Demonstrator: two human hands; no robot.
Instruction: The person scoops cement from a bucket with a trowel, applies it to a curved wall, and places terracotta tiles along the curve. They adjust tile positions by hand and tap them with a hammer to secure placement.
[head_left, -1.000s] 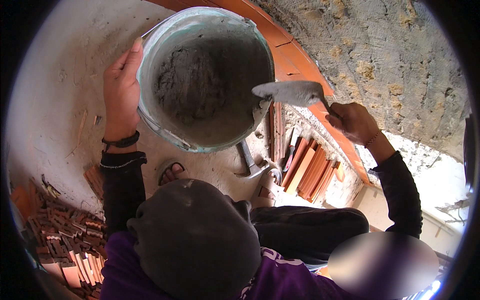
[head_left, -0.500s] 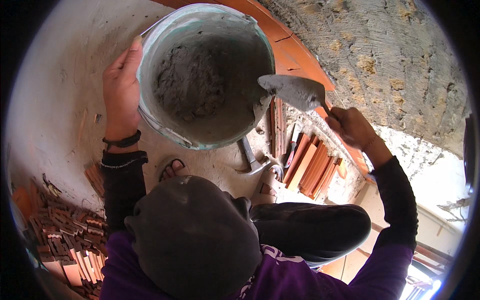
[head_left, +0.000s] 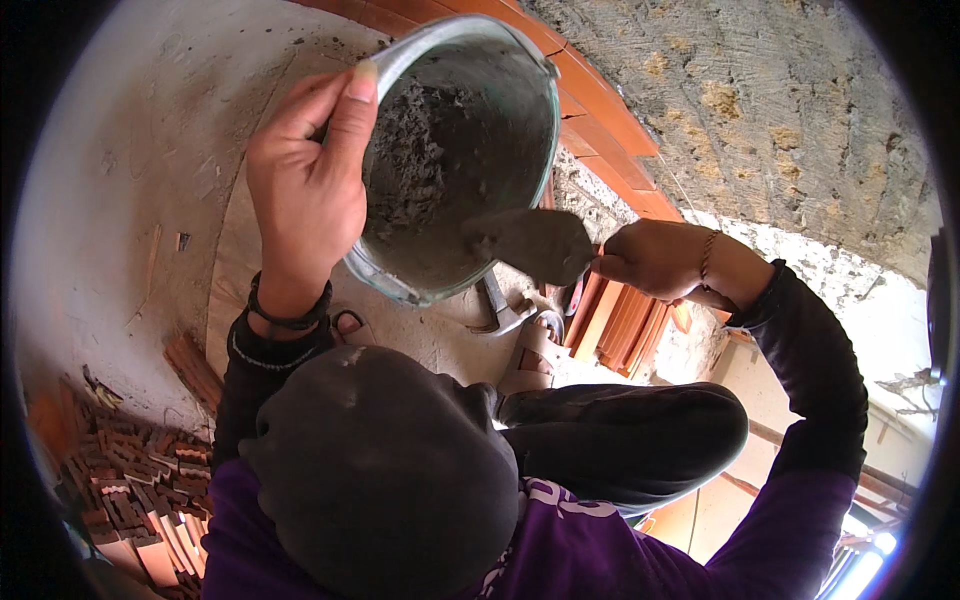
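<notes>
My left hand [head_left: 310, 170] grips the left rim of a pale green bucket [head_left: 548, 140] and holds it tilted to the right. Grey wet mortar [head_left: 408, 150] lies mostly along the bucket's left side. A pointed trowel [head_left: 545, 243], smeared with mortar, has its tip over the lower right of the bucket's mouth. My right hand [head_left: 655, 260] is closed round the trowel's handle, which the fingers mostly hide.
Below the bucket lies a hammer [head_left: 503, 312] beside my sandalled foot [head_left: 530, 360]. Terracotta strips [head_left: 625, 330] are stacked right of it. A heap of broken tile pieces [head_left: 140, 490] fills the lower left. Orange tiles [head_left: 600, 100] edge the rough grey wall [head_left: 770, 110].
The bucket has been raised and tipped, its left side lifting as my left hand moves right. My trowel has swung down and left, from the bucket's right rim to its lower opening.
</notes>
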